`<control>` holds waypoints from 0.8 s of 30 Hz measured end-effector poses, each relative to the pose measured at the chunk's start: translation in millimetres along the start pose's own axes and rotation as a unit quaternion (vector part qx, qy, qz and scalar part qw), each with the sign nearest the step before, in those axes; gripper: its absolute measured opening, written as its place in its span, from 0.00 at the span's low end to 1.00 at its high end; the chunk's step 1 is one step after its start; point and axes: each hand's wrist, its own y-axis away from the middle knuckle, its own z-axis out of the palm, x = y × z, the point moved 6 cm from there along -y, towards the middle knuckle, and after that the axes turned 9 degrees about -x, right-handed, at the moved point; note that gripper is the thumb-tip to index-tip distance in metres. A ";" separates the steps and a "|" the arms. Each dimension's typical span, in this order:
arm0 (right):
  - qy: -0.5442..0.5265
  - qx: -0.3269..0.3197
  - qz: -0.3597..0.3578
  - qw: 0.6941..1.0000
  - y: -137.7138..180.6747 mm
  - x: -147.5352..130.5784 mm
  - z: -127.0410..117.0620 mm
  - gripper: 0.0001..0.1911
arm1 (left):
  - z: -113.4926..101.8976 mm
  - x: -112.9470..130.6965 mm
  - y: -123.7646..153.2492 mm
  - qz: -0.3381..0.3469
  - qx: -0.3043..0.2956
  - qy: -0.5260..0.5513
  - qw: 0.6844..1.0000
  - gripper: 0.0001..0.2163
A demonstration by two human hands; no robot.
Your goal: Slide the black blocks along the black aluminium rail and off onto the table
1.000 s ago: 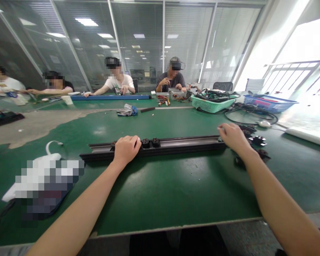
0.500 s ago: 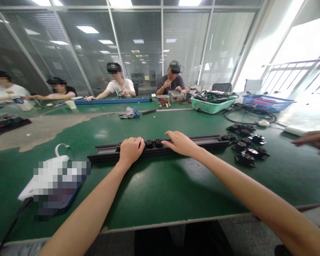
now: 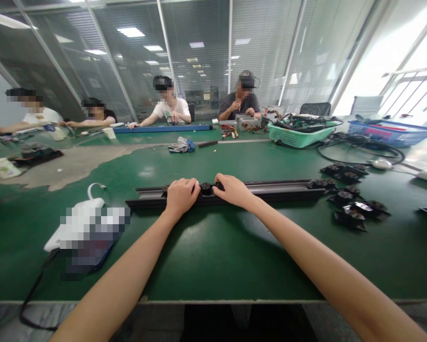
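Note:
A long black channel-shaped rail [image 3: 284, 192] lies crosswise on the green table in front of me. Several small black blocks sit in its trough, one of them a black block [image 3: 206, 189] showing between my hands. Over the rail's left part, my left hand [image 3: 182, 197] is closed with its fingers curled down at a block, mostly hidden beneath it. My right hand [image 3: 233, 191] pinches another small black block, partly visible at its thumb and fingertips, at the rail's middle.
Several loose black parts [image 3: 352, 214] lie by the rail's right end. A white device [image 3: 76, 223] with a cable rests at left. Farther back are a crumpled glove [image 3: 182, 145], a green basket [image 3: 302, 136] of cables and a blue basket [image 3: 391, 132]. Several people sit across the table.
My right hand has gone from spread fingers to a pinch on a black block. My left hand stays over the rail. Another person's hand at the right edge has left view. The camera view has shifted.

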 end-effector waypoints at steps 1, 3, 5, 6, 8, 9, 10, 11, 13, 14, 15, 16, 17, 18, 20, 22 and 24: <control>-0.006 -0.003 -0.001 1.000 -0.9 0.8 -0.3 0.11 | -0.2 0.1 0.1 -0.002 -0.001 0.001 1.000 0.18; -0.011 -0.004 0.002 1.000 -2.1 1.9 -1.6 0.11 | -0.8 0.3 0.3 -0.004 -0.004 0.004 1.000 0.18; -0.012 -0.007 0.007 1.000 -2.6 2.5 -2.9 0.11 | -1.0 0.7 0.2 -0.002 -0.006 0.008 1.000 0.18; -0.012 -0.011 0.010 1.000 -2.7 2.5 -3.4 0.11 | -1.0 0.7 0.1 -0.002 -0.007 0.010 1.000 0.18; -0.013 -0.019 0.014 1.000 -2.8 2.3 -4.1 0.11 | -0.5 0.1 -0.1 -0.004 -0.009 0.014 1.000 0.17; -0.013 -0.022 0.016 1.000 -2.8 2.2 -4.4 0.11 | -0.3 -0.2 -0.2 -0.005 -0.010 0.016 1.000 0.17; -0.013 -0.024 0.018 0.999 -2.8 2.1 -4.8 0.11 | -0.2 -0.3 -0.3 -0.005 -0.010 0.017 1.000 0.17; -0.012 -0.024 0.020 0.999 -2.8 2.0 -5.1 0.11 | -0.1 -0.3 -0.4 -0.004 -0.009 0.019 1.000 0.17; -0.009 -0.023 0.024 0.999 -2.8 1.8 -5.6 0.11 | -0.4 0.1 -0.4 -0.003 -0.008 0.019 1.000 0.17; -0.007 -0.023 0.025 0.999 -2.7 1.6 -5.6 0.11 | -0.8 0.3 -0.4 -0.004 -0.008 0.018 1.000 0.17; -0.005 -0.023 0.026 0.999 -2.7 1.4 -5.7 0.11 | -1.2 0.6 -0.3 -0.005 -0.008 0.016 1.000 0.17; -0.003 -0.023 0.027 0.999 -2.6 1.1 -5.8 0.11 | -1.6 0.8 -0.2 -0.007 -0.007 0.015 1.000 0.17; -0.001 -0.023 0.028 0.999 -2.4 0.7 -6.0 0.11 | -2.0 1.1 -0.1 -0.008 -0.007 0.014 1.000 0.17; 0.001 -0.022 0.028 0.999 -2.3 0.2 -6.2 0.11 | -2.4 1.3 0.1 -0.008 -0.005 0.013 1.000 0.17; 0.009 -0.022 0.027 0.999 -1.8 -1.1 -6.5 0.11 | -2.6 1.6 0.4 -0.008 -0.004 0.013 1.000 0.17; 0.020 -0.020 0.024 0.999 -1.2 -2.5 -6.8 0.11 | -2.0 1.2 0.6 -0.008 -0.003 0.013 1.000 0.17; 0.029 -0.019 0.024 0.999 -0.6 -3.1 -7.2 0.11 | -1.0 0.7 0.7 -0.007 -0.003 0.012 1.000 0.17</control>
